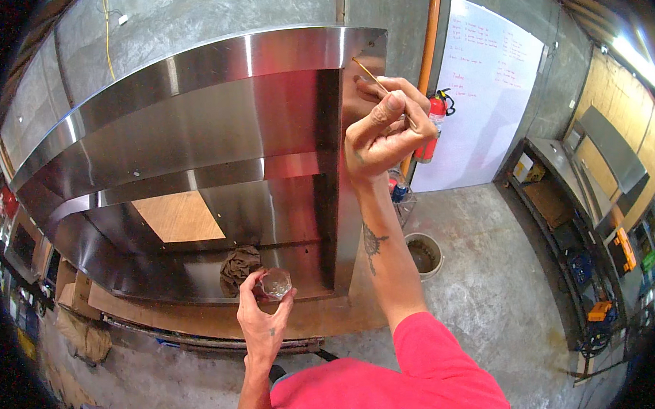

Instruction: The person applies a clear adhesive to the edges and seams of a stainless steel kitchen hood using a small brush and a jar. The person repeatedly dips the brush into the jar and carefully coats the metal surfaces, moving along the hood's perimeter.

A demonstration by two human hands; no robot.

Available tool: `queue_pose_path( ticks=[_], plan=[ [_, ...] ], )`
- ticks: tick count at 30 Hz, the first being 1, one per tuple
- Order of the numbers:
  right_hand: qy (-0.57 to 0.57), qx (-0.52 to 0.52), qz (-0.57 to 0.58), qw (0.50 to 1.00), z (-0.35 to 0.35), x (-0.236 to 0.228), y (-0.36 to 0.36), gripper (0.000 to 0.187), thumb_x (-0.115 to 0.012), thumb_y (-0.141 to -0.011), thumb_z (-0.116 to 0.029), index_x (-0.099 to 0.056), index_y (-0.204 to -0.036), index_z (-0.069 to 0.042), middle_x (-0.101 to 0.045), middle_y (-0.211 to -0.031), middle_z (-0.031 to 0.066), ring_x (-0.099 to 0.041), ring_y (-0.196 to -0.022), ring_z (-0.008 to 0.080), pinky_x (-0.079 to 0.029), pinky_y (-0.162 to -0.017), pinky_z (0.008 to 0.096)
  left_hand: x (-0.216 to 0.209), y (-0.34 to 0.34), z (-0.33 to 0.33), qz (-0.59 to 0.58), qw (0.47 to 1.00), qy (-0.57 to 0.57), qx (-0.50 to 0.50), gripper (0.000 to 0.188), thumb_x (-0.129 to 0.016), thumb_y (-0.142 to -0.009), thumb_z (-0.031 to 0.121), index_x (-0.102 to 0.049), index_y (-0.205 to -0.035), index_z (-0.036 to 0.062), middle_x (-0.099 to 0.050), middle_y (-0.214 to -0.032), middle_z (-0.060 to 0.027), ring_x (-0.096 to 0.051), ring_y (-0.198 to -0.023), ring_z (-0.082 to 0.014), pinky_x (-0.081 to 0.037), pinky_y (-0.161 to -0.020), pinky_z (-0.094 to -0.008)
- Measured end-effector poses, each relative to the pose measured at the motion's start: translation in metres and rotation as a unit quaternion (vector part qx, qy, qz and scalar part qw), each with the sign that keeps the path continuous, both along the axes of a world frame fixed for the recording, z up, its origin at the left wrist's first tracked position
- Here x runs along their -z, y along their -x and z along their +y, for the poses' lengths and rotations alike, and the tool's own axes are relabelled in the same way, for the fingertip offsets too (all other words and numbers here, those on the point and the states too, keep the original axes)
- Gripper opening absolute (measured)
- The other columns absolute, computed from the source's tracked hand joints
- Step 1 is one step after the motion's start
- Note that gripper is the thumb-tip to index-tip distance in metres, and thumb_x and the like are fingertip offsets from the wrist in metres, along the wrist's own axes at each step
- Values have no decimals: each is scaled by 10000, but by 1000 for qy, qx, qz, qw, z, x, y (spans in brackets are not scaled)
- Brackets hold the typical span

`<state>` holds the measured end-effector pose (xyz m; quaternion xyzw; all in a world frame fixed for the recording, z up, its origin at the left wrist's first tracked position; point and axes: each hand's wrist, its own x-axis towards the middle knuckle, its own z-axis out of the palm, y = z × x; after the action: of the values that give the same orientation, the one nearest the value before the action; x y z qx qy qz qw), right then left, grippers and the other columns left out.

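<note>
A large brushed stainless-steel housing point(192, 115) with open recesses stands before me on a workbench. My right hand point(390, 125) is raised beside its right end, closed in a pinch around a thin, light-brown stick point(368, 75). The stick's far tip is at the upper right corner of the steel; whether it touches cannot be made out. Lower down, my left hand point(263, 320) grips a small clear glass cup point(276, 283) by its sides, in front of the housing's lower recess. A crumpled brown cloth point(240, 269) lies in that recess, just behind the cup.
The wooden bench top point(325, 318) runs under the housing. To the right are a bucket point(424, 254) on the concrete floor, a red fire extinguisher point(435, 123) and a whiteboard point(483, 88). Dark shelving point(562, 223) with tools lines the far right.
</note>
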<state>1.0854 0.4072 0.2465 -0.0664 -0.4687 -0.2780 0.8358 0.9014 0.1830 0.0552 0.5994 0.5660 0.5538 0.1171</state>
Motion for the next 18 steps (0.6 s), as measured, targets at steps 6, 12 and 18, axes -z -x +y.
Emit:
queue_pose_path(
  ticks=[6,12,18],
  plan=[
    [-8,2,1,1000,6,-9,-1,180,-579,-1094,-64,-431,-1184,-13,-677,-1038,208,-694,-889,266,-588,-732,353,-5,-1,7,3,1000,-13,0,610,-919,-839,104,-597,-1347,-2,-694,-1217,-138,-709,-973,-231,-583,-856,-354],
    [-13,15,5,1000,10,-10,-2,176,-575,-1093,-55,-433,-1188,-13,-673,-1044,212,-687,-901,268,-590,-735,350,-5,-2,7,-8,1000,-2,2,598,-912,-847,107,-599,-1346,6,-692,-1215,-137,-703,-960,-225,-582,-851,-350],
    [-5,-37,2,999,4,-5,-4,217,-533,-1112,-77,-379,-1252,-17,-646,-1081,234,-705,-945,281,-597,-748,343,-6,-3,9,-17,1000,-3,10,599,-912,-850,117,-598,-1348,9,-692,-1213,-134,-699,-958,-222,-580,-850,-353]
  ],
)
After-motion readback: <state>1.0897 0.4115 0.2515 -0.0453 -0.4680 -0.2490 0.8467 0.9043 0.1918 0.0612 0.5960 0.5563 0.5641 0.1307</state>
